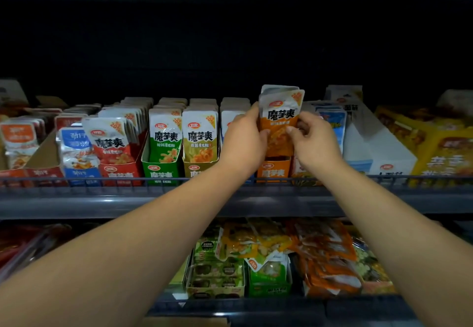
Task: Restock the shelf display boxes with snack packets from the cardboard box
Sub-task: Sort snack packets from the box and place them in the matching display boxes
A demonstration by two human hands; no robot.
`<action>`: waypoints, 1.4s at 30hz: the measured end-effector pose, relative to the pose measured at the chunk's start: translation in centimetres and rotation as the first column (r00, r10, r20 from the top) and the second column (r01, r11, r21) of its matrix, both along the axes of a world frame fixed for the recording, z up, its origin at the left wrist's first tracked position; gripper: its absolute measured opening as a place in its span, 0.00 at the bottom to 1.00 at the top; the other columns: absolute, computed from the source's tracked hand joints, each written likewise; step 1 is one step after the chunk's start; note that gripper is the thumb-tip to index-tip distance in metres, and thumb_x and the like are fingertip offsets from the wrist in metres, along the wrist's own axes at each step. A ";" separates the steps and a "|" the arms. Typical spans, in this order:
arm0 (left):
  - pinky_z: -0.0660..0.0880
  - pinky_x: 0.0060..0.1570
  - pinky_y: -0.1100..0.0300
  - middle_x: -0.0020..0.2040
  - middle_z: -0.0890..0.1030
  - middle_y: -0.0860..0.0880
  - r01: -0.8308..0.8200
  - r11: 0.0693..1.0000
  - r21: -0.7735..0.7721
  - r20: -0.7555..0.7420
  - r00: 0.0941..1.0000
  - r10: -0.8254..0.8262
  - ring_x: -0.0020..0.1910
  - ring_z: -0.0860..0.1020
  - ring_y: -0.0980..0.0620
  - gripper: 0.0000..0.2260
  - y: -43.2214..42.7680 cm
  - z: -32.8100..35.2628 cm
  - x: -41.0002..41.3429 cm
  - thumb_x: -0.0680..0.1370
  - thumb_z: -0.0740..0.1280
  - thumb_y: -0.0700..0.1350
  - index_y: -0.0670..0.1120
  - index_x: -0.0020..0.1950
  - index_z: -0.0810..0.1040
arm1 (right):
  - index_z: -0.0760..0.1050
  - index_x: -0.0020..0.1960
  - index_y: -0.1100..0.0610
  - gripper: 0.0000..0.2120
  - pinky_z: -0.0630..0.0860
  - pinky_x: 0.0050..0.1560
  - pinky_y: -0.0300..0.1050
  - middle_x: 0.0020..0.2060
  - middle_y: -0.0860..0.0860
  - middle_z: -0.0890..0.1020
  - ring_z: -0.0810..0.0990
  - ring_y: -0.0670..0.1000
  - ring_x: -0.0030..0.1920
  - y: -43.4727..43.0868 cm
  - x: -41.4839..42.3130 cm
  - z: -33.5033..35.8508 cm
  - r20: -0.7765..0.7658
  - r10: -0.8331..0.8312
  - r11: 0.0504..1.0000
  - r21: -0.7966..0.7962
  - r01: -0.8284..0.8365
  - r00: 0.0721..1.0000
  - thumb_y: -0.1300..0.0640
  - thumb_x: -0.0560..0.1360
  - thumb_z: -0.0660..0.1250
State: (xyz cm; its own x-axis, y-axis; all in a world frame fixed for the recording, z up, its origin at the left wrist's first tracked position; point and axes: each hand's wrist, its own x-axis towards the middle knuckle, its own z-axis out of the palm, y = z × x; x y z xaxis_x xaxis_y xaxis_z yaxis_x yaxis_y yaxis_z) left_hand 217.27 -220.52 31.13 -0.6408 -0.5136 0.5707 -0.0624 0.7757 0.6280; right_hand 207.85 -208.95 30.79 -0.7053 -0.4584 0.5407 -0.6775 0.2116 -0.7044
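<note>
Both my hands, left hand (245, 137) and right hand (311, 138), grip orange snack packets (280, 119) above the orange display box (273, 170); I should square the stack, then slide it straight down.

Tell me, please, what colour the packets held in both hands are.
The packets are orange with white tops; head view shows them.

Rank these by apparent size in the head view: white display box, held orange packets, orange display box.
1. white display box
2. orange packets
3. orange display box; only its front shows below the packets, so its rank is unsure.
</note>
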 end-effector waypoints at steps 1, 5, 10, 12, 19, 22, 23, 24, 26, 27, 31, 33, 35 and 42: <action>0.82 0.55 0.50 0.61 0.80 0.48 -0.003 1.000 0.023 -0.001 1.000 0.003 0.58 0.80 0.48 0.19 0.0 -0.1 0.0 0.82 0.67 0.43 0.52 0.73 0.72 | 0.77 0.64 0.52 0.12 0.81 0.55 0.54 0.55 0.47 0.83 0.81 0.48 0.56 0.0 0.0 -0.1 -0.015 -0.005 1.000 0.011 0.005 1.000 0.54 0.82 0.63; 0.80 0.52 0.56 0.59 0.82 0.50 -0.007 0.996 0.093 -0.018 1.000 0.008 0.57 0.81 0.50 0.16 0.2 -0.3 0.2 0.82 0.67 0.41 0.50 0.70 0.74 | 0.77 0.65 0.50 0.12 0.81 0.55 0.53 0.55 0.47 0.83 0.81 0.48 0.56 -0.1 0.1 -0.3 -0.043 -0.028 0.999 0.031 0.030 0.999 0.54 0.82 0.63; 0.81 0.53 0.50 0.58 0.83 0.50 -0.019 0.998 0.063 0.031 0.999 0.017 0.56 0.81 0.48 0.17 0.2 -1.3 0.4 0.82 0.66 0.42 0.52 0.71 0.72 | 0.77 0.65 0.51 0.13 0.81 0.55 0.49 0.57 0.49 0.84 0.81 0.48 0.57 -0.1 -0.4 -0.7 0.022 0.008 0.999 0.032 -0.009 1.000 0.57 0.81 0.65; 0.80 0.56 0.51 0.60 0.80 0.49 -0.005 0.998 0.063 0.053 0.999 0.001 0.57 0.80 0.48 0.17 0.0 -1.6 0.2 0.83 0.66 0.43 0.50 0.72 0.72 | 0.78 0.63 0.51 0.12 0.80 0.53 0.47 0.56 0.49 0.84 0.81 0.49 0.56 0.0 -0.8 -1.1 0.018 0.010 0.998 0.066 -0.011 1.000 0.57 0.81 0.66; 0.78 0.56 0.52 0.61 0.77 0.45 -0.024 1.000 -0.017 0.165 0.986 0.026 0.57 0.78 0.45 0.17 -0.1 -2.2 0.1 0.81 0.68 0.45 0.48 0.70 0.74 | 0.72 0.60 0.50 0.11 0.80 0.48 0.52 0.48 0.50 0.83 0.81 0.53 0.49 0.4 -1.5 -1.7 -0.095 -0.018 0.960 0.278 0.043 0.995 0.53 0.79 0.65; 0.80 0.53 0.51 0.60 0.78 0.47 -0.031 1.000 0.004 0.155 0.988 0.030 0.57 0.79 0.47 0.18 -0.3 -2.3 0.1 0.80 0.68 0.46 0.47 0.70 0.73 | 0.74 0.62 0.50 0.14 0.77 0.47 0.46 0.52 0.50 0.82 0.80 0.52 0.53 0.4 -1.8 -2.0 -0.076 -0.005 0.957 0.289 0.027 0.997 0.51 0.77 0.69; 0.79 0.49 0.55 0.58 0.78 0.48 -0.029 0.999 0.018 0.139 0.990 0.026 0.55 0.79 0.48 0.18 -0.3 -2.4 0.1 0.81 0.68 0.46 0.47 0.70 0.72 | 0.73 0.65 0.51 0.18 0.75 0.46 0.44 0.54 0.50 0.82 0.79 0.51 0.53 0.4 -1.8 -2.0 -0.071 -0.009 0.959 0.281 0.029 0.997 0.51 0.77 0.70; 0.76 0.44 0.60 0.56 0.78 0.49 -0.026 0.999 0.032 0.123 0.992 0.022 0.52 0.78 0.50 0.18 -0.3 -2.4 0.2 0.81 0.68 0.45 0.47 0.71 0.71 | 0.71 0.68 0.51 0.22 0.74 0.46 0.43 0.55 0.50 0.81 0.79 0.51 0.54 0.4 -1.6 -2.1 -0.061 -0.018 0.964 0.263 0.034 0.998 0.51 0.76 0.72; 0.71 0.38 0.65 0.52 0.76 0.52 -0.031 0.997 0.067 0.094 0.995 0.025 0.47 0.76 0.53 0.19 -0.2 -2.4 0.3 0.82 0.68 0.45 0.46 0.72 0.69 | 0.66 0.73 0.51 0.30 0.78 0.50 0.48 0.56 0.49 0.81 0.80 0.52 0.56 0.2 -1.4 -2.3 -0.045 -0.041 0.976 0.211 0.049 0.998 0.52 0.75 0.73; 0.73 0.39 0.64 0.49 0.76 0.52 -0.039 0.996 0.082 0.079 0.996 0.033 0.46 0.76 0.54 0.19 -0.3 -2.5 0.3 0.82 0.67 0.45 0.46 0.72 0.70 | 0.65 0.74 0.52 0.32 0.79 0.53 0.51 0.55 0.49 0.81 0.79 0.52 0.57 0.1 -1.4 -2.4 -0.057 -0.060 0.978 0.198 0.070 0.997 0.52 0.75 0.74; 0.80 0.51 0.51 0.43 0.76 0.55 -0.075 0.992 0.099 0.058 0.996 0.069 0.46 0.79 0.51 0.15 -0.7 -2.5 0.2 0.81 0.68 0.42 0.46 0.68 0.74 | 0.67 0.73 0.52 0.31 0.75 0.58 0.52 0.56 0.50 0.80 0.75 0.54 0.61 -0.4 -1.2 -2.8 -0.161 -0.125 0.960 0.229 0.160 0.979 0.51 0.73 0.75; 0.80 0.52 0.51 0.43 0.76 0.55 -0.079 0.992 0.095 0.053 0.996 0.074 0.47 0.79 0.50 0.14 -0.9 -2.6 0.3 0.80 0.69 0.41 0.46 0.66 0.75 | 0.69 0.70 0.53 0.29 0.72 0.59 0.50 0.58 0.52 0.79 0.73 0.55 0.63 -0.3 -1.0 -2.9 -0.219 -0.158 0.951 0.229 0.208 0.963 0.50 0.73 0.75; 0.80 0.52 0.51 0.43 0.77 0.54 -0.069 0.993 0.093 0.049 0.997 0.064 0.47 0.79 0.50 0.14 -1.0 -2.5 0.5 0.80 0.69 0.42 0.46 0.65 0.76 | 0.72 0.67 0.54 0.25 0.70 0.59 0.50 0.59 0.53 0.78 0.71 0.55 0.63 -0.2 -0.7 -3.1 -0.248 -0.188 0.946 0.216 0.243 0.950 0.51 0.74 0.75; 0.78 0.46 0.58 0.46 0.78 0.51 -0.034 0.999 0.025 -0.005 0.999 0.034 0.43 0.77 0.56 0.06 -1.7 -3.0 3.2 0.80 0.69 0.45 0.47 0.57 0.78 | 0.77 0.55 0.52 0.07 0.70 0.51 0.41 0.48 0.43 0.75 0.73 0.45 0.52 1.0 3.3 -4.5 -0.319 -0.074 0.970 0.197 0.143 0.945 0.51 0.78 0.68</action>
State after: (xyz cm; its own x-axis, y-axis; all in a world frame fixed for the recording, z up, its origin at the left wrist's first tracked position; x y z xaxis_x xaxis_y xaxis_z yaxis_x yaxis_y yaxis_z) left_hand 220.49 -222.21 28.10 -0.6194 -0.5492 0.5610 -0.0851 0.7573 0.6475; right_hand 211.19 -207.93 26.32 -0.5727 -0.5176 0.6357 -0.8175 0.4188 -0.3954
